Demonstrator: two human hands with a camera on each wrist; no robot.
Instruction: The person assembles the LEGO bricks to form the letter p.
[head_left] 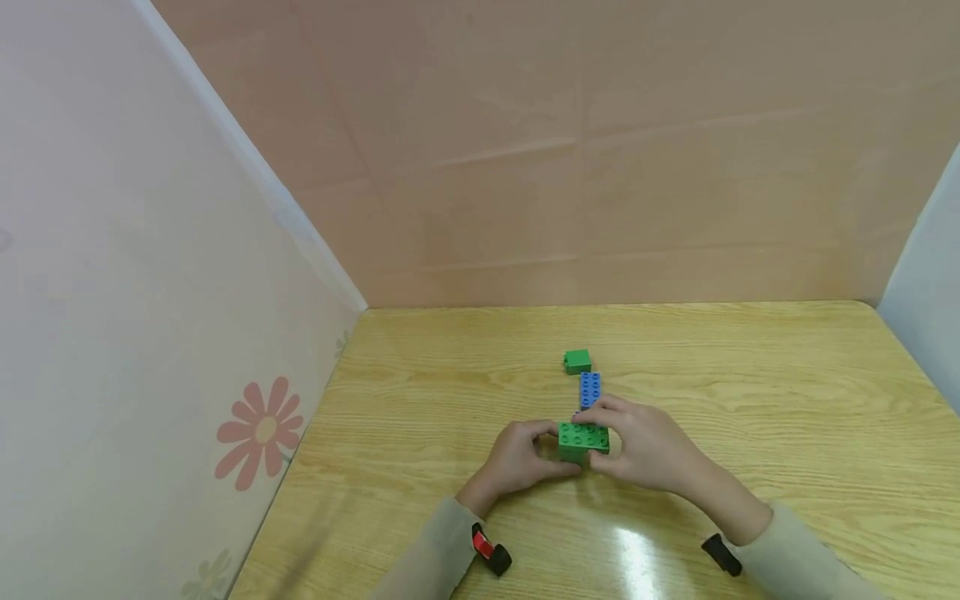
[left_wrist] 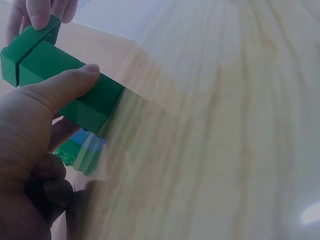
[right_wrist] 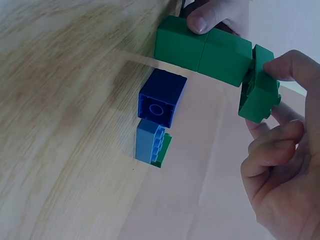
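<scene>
My left hand (head_left: 517, 457) grips a stack of two green toy bricks (right_wrist: 202, 49) standing on the table, its thumb across the side in the left wrist view. My right hand (head_left: 651, 446) pinches another green brick (head_left: 584, 435) with studs, at the top of that stack. In the right wrist view this brick is tilted, with a gap on one side between it and the stack. Just beyond the hands is a dark blue brick (right_wrist: 162, 97) lying on its side, mostly hidden in the head view.
A lighter blue brick (head_left: 590, 389) lies farther back on the wooden table (head_left: 450, 358), with a small green brick (head_left: 577, 361) behind it. A wall (head_left: 525, 167) stands along the table's far edge. Another wall (head_left: 150, 292) with flower prints is at the left.
</scene>
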